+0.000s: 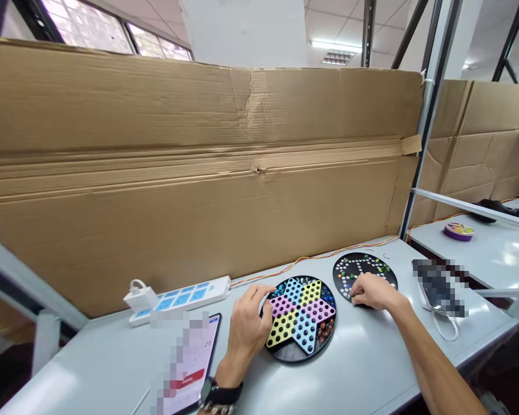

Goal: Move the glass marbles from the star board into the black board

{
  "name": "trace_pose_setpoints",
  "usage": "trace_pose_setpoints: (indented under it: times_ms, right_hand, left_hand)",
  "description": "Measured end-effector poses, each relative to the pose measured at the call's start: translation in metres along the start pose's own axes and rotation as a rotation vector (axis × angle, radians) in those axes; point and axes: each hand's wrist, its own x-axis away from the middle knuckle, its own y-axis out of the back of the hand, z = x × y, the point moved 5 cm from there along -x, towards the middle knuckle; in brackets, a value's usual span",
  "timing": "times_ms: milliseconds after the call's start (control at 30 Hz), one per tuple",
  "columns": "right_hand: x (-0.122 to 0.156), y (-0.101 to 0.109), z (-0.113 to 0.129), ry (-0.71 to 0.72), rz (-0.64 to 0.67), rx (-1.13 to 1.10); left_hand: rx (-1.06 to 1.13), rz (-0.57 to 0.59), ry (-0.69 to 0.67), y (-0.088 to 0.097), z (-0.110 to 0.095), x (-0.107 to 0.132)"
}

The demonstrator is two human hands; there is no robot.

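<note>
A round black Chinese checkers board (298,306) with a blue, yellow and pink star lies on the table. Blue and red marbles (325,331) sit in its rim pockets. At its left rim is my left hand (251,320), thumb and forefinger apart, fingertips touching or just over the edge. Behind and to the right lies a second black disc (343,271) with white dots and several coloured marbles on it. Over its front edge my right hand (374,291) has its fingertips pinched together. What they hold, if anything, is hidden.
A white power strip (216,290) with a plugged charger (140,295) lies left, near a tablet (194,360). On the right rests a blurred dark device (441,288) with a white strap. Cardboard (199,230) walls the table's back; a metal post (424,127) stands right.
</note>
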Motion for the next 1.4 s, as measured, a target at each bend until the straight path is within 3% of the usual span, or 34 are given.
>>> trace_pose_setpoints:
  times_ms: [200,367,467,567,733,900,1067,1200,1300,1400]
  right_hand:
    - [0.004,-0.009,-0.007,-0.038,-0.058,-0.076]
    - [0.006,-0.001,-0.007,-0.018,-0.235,-0.222]
    - [0.004,-0.004,0.026,0.129,-0.273,-0.364]
    - [-0.001,-0.025,0.079,0.259,-0.199,-0.408]
    - [-0.018,-0.072,0.162,0.365,-0.063,-0.203]
    - [-0.037,-0.093,0.19,0.378,-0.094,-0.023]
    - [-0.036,-0.099,0.189,0.421,-0.111,0.036]
    - [-0.032,-0.088,0.172,0.396,-0.183,-0.027]
    - [-0.035,-0.06,0.128,0.266,-0.289,-0.049]
    - [-0.038,-0.019,0.053,0.025,-0.418,0.065]
  left_hand:
    - [-0.001,-0.018,-0.001,0.002,0.001,-0.001]
    - [0.013,-0.016,-0.005,0.001,0.001,-0.001]
    - [0.019,-0.014,-0.006,0.001,0.001,-0.001]
    - [0.016,-0.029,-0.008,0.001,0.004,-0.001]
    - [0.029,-0.073,0.014,0.004,0.012,-0.001]
    - [0.031,-0.121,0.017,0.01,0.013,-0.002]
    - [0.04,-0.106,0.015,0.009,0.01,-0.002]
    - [0.024,-0.1,0.022,0.009,0.009,-0.001]
    - [0.021,-0.102,0.016,0.011,0.008,-0.001]
    - [0.026,-0.106,0.004,0.012,0.006,-0.002]
